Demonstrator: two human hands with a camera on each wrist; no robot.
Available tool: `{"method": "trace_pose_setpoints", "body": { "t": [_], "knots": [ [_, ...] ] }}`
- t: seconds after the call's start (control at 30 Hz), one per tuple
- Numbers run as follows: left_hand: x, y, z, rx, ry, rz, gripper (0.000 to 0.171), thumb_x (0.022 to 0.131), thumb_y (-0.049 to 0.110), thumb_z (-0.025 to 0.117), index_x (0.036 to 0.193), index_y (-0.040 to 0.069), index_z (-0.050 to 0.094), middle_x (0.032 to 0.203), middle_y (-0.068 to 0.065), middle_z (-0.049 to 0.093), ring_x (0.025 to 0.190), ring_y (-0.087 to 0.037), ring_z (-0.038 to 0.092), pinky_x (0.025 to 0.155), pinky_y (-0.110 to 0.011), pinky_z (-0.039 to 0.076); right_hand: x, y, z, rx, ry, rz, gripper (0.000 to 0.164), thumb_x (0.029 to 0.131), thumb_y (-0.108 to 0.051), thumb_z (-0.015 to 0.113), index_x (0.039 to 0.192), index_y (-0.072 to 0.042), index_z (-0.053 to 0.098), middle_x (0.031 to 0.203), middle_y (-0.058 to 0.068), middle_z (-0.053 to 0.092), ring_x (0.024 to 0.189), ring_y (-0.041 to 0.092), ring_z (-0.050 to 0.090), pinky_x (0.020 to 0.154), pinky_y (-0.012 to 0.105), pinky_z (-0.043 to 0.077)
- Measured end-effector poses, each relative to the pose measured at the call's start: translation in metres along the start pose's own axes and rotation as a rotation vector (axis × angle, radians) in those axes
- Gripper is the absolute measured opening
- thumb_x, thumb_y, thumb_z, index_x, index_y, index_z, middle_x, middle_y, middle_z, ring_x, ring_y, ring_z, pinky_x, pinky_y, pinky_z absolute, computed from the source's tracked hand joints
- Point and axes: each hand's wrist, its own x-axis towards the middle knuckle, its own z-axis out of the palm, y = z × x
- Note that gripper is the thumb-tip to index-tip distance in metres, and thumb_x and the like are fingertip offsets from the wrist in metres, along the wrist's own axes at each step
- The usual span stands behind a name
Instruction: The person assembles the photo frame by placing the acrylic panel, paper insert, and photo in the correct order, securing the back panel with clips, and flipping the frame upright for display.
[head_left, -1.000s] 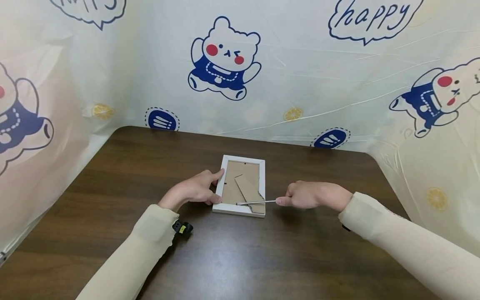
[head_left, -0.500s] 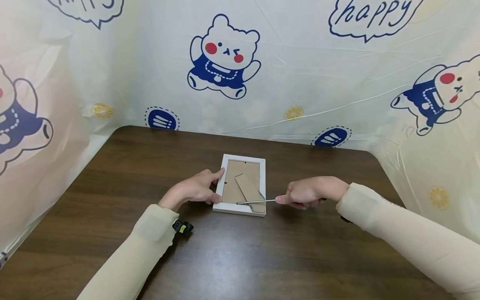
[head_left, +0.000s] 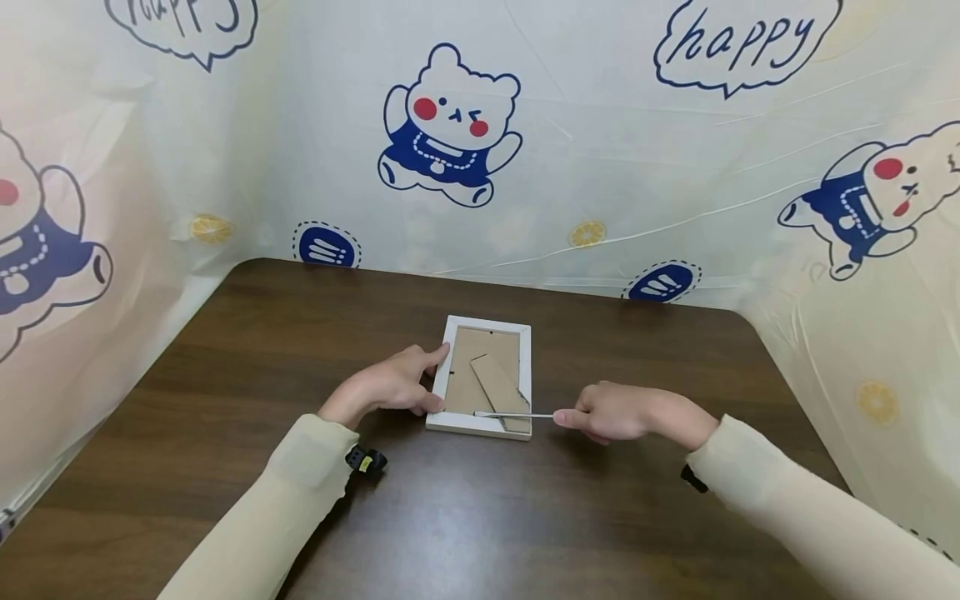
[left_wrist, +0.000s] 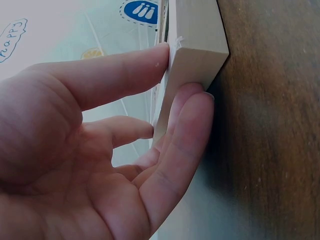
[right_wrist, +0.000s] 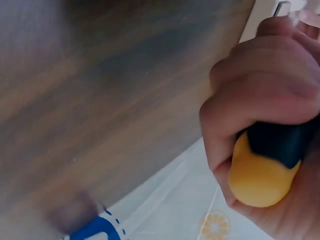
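Note:
A white picture frame lies face down on the table, its brown backing board and slanted stand leg facing up. My left hand holds the frame's left side; in the left wrist view the thumb touches the top of the edge and other fingers bend against its side. My right hand grips a screwdriver whose yellow and black handle shows in the right wrist view. Its metal shaft crosses the lower part of the frame, the tip near the board's bottom edge.
The dark wooden table stretches around the frame. Behind and at both sides hangs a pale curtain printed with bears. Black wrist devices sit at both cuffs.
My right hand and forearm have turned and dropped slightly, while the screwdriver tip stays at the same spot. The left hand and the picture frame hold still; the head view tilts a little.

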Motion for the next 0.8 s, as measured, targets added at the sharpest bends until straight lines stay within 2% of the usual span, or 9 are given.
{"method": "trace_pose_setpoints", "body": {
  "t": [0.2,0.4,0.53,0.67,0.8],
  "knots": [
    [0.001,0.000,0.001,0.004,-0.004,-0.001,0.097,0.095,0.011,0.079,0.170,0.010,0.019,0.149,-0.029,0.040,0.077,-0.020,0.071,0.085,-0.033,0.057,-0.013,0.006,0.000,-0.034,0.124,-0.053,0.065,0.110,-0.056,0.047,0.062,-0.014,0.059,0.055,-0.007,0.045,0.054,0.011,0.041,0.060,0.031,0.040],
    [0.000,0.000,0.001,-0.003,-0.014,-0.002,0.096,0.096,0.010,0.078,0.170,0.010,0.017,0.152,-0.031,0.037,0.076,-0.019,0.071,0.087,-0.035,0.058,-0.024,0.014,-0.006,-0.039,0.252,-0.093,0.054,0.111,-0.051,0.048,0.074,-0.017,0.066,0.065,-0.007,0.053,0.062,0.012,0.049,0.064,0.032,0.044],
    [0.001,0.000,0.001,-0.005,-0.019,0.001,0.096,0.096,0.010,0.078,0.170,0.009,0.017,0.152,-0.032,0.037,0.075,-0.020,0.070,0.083,-0.033,0.058,-0.029,0.019,-0.006,0.016,0.331,-0.128,0.042,0.113,-0.042,0.050,0.085,-0.017,0.069,0.071,-0.005,0.054,0.066,0.013,0.050,0.064,0.032,0.044],
    [0.002,0.000,0.001,-0.010,-0.018,0.009,0.096,0.096,0.010,0.078,0.170,0.009,0.017,0.152,-0.032,0.037,0.075,-0.020,0.070,0.081,-0.032,0.059,-0.032,0.024,-0.005,0.083,0.385,-0.138,0.036,0.112,-0.037,0.053,0.090,-0.015,0.070,0.064,-0.006,0.048,0.057,0.011,0.047,0.056,0.029,0.042],
    [0.001,0.000,0.001,-0.015,-0.014,0.010,0.096,0.096,0.010,0.078,0.170,0.009,0.017,0.151,-0.031,0.037,0.075,-0.020,0.070,0.084,-0.033,0.058,-0.031,0.026,-0.004,0.151,0.404,-0.109,0.035,0.112,-0.036,0.054,0.095,-0.011,0.071,0.059,-0.004,0.046,0.049,0.013,0.046,0.049,0.031,0.045]
  ]
}}
